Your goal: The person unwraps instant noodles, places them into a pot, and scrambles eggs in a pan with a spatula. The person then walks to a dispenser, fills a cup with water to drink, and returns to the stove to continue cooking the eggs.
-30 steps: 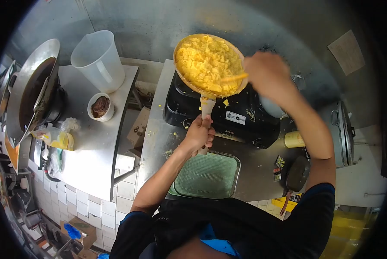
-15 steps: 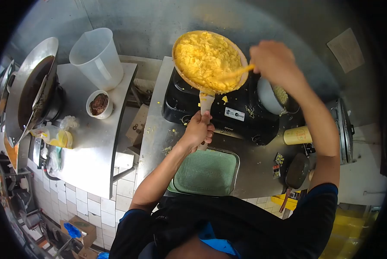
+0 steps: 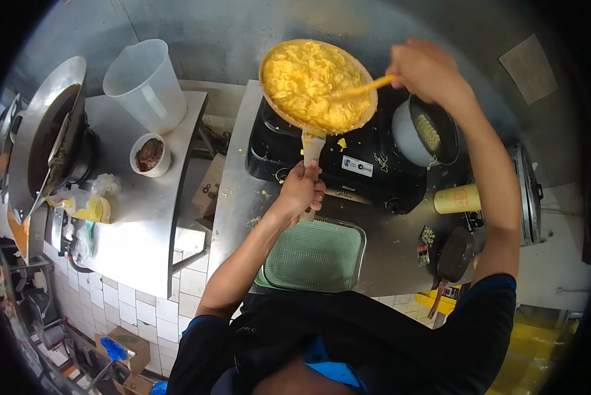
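Note:
My left hand [image 3: 302,191] is wrapped round the pale handle of a frying pan [image 3: 314,146], over the left side of a black gas stove [image 3: 391,187]. Scrambled eggs [image 3: 312,82] heap the pan nearly to its rim. Up at the right, my right hand [image 3: 424,69] grips the end of a yellow spatula [image 3: 378,83], whose far end is sunk in the eggs. Below my right forearm, a pot [image 3: 411,141] with noodles [image 3: 428,133] inside sits on the stove's right side. Bits of egg [image 3: 341,143] lie on the stove.
A green-lined tray [image 3: 315,257] lies in front of the stove. At right are a yellow cylinder [image 3: 457,199] and a small dark pan [image 3: 455,257]. The left table holds a clear jug [image 3: 147,92], a white tub of brown food [image 3: 154,172] and a large wok [image 3: 28,145].
My right hand has moved slightly up and right with the spatula, uncovering more of the noodle pot. The pan appears a little higher and further left, as does most of the scene.

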Available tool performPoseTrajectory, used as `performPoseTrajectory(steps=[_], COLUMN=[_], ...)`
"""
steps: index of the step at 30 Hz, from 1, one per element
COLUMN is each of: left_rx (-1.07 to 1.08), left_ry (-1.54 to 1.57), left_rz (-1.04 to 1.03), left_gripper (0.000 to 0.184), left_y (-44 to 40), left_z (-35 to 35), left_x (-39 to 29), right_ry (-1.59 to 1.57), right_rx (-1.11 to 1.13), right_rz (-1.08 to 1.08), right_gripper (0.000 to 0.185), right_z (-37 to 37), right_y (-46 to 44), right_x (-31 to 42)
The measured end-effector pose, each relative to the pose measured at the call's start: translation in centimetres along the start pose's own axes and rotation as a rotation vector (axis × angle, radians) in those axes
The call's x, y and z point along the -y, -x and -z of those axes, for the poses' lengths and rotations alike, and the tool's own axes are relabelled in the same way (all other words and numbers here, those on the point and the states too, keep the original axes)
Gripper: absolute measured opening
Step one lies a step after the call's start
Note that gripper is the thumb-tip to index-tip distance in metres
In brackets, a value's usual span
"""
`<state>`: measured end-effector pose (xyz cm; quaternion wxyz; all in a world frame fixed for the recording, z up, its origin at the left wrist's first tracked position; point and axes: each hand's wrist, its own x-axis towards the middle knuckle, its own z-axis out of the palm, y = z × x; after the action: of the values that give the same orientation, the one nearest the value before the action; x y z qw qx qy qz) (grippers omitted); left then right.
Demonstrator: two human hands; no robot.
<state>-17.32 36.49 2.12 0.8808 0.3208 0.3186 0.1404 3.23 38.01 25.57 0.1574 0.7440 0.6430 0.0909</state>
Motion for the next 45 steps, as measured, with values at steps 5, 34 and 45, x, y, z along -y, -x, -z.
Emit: performPoseTrajectory(steps=[5, 34, 45], left_rx=[-0.023, -0.018, -0.063], left_ry=[-0.091, -0.039, -0.131], left_rz=[-0.032, -0.008, -0.074], left_gripper=[0.032, 0.035, 0.033], left_y=[-0.1, -0.1, -0.1], left_z=[-0.1, -0.3, -0.7], left_x=[0.5, 0.5, 0.7], right_ry=[0.129, 0.201, -0.06], right_rx=[-0.022, -0.141, -0.116], right_rz=[0.176, -0.003, -0.062], right_gripper=[0.01, 0.012, 0.017], right_z=[-10.4, -1.1, -10.4], right_y=[-2.1, -1.2, -7.2], right_x=[0.3, 1.0, 4.3])
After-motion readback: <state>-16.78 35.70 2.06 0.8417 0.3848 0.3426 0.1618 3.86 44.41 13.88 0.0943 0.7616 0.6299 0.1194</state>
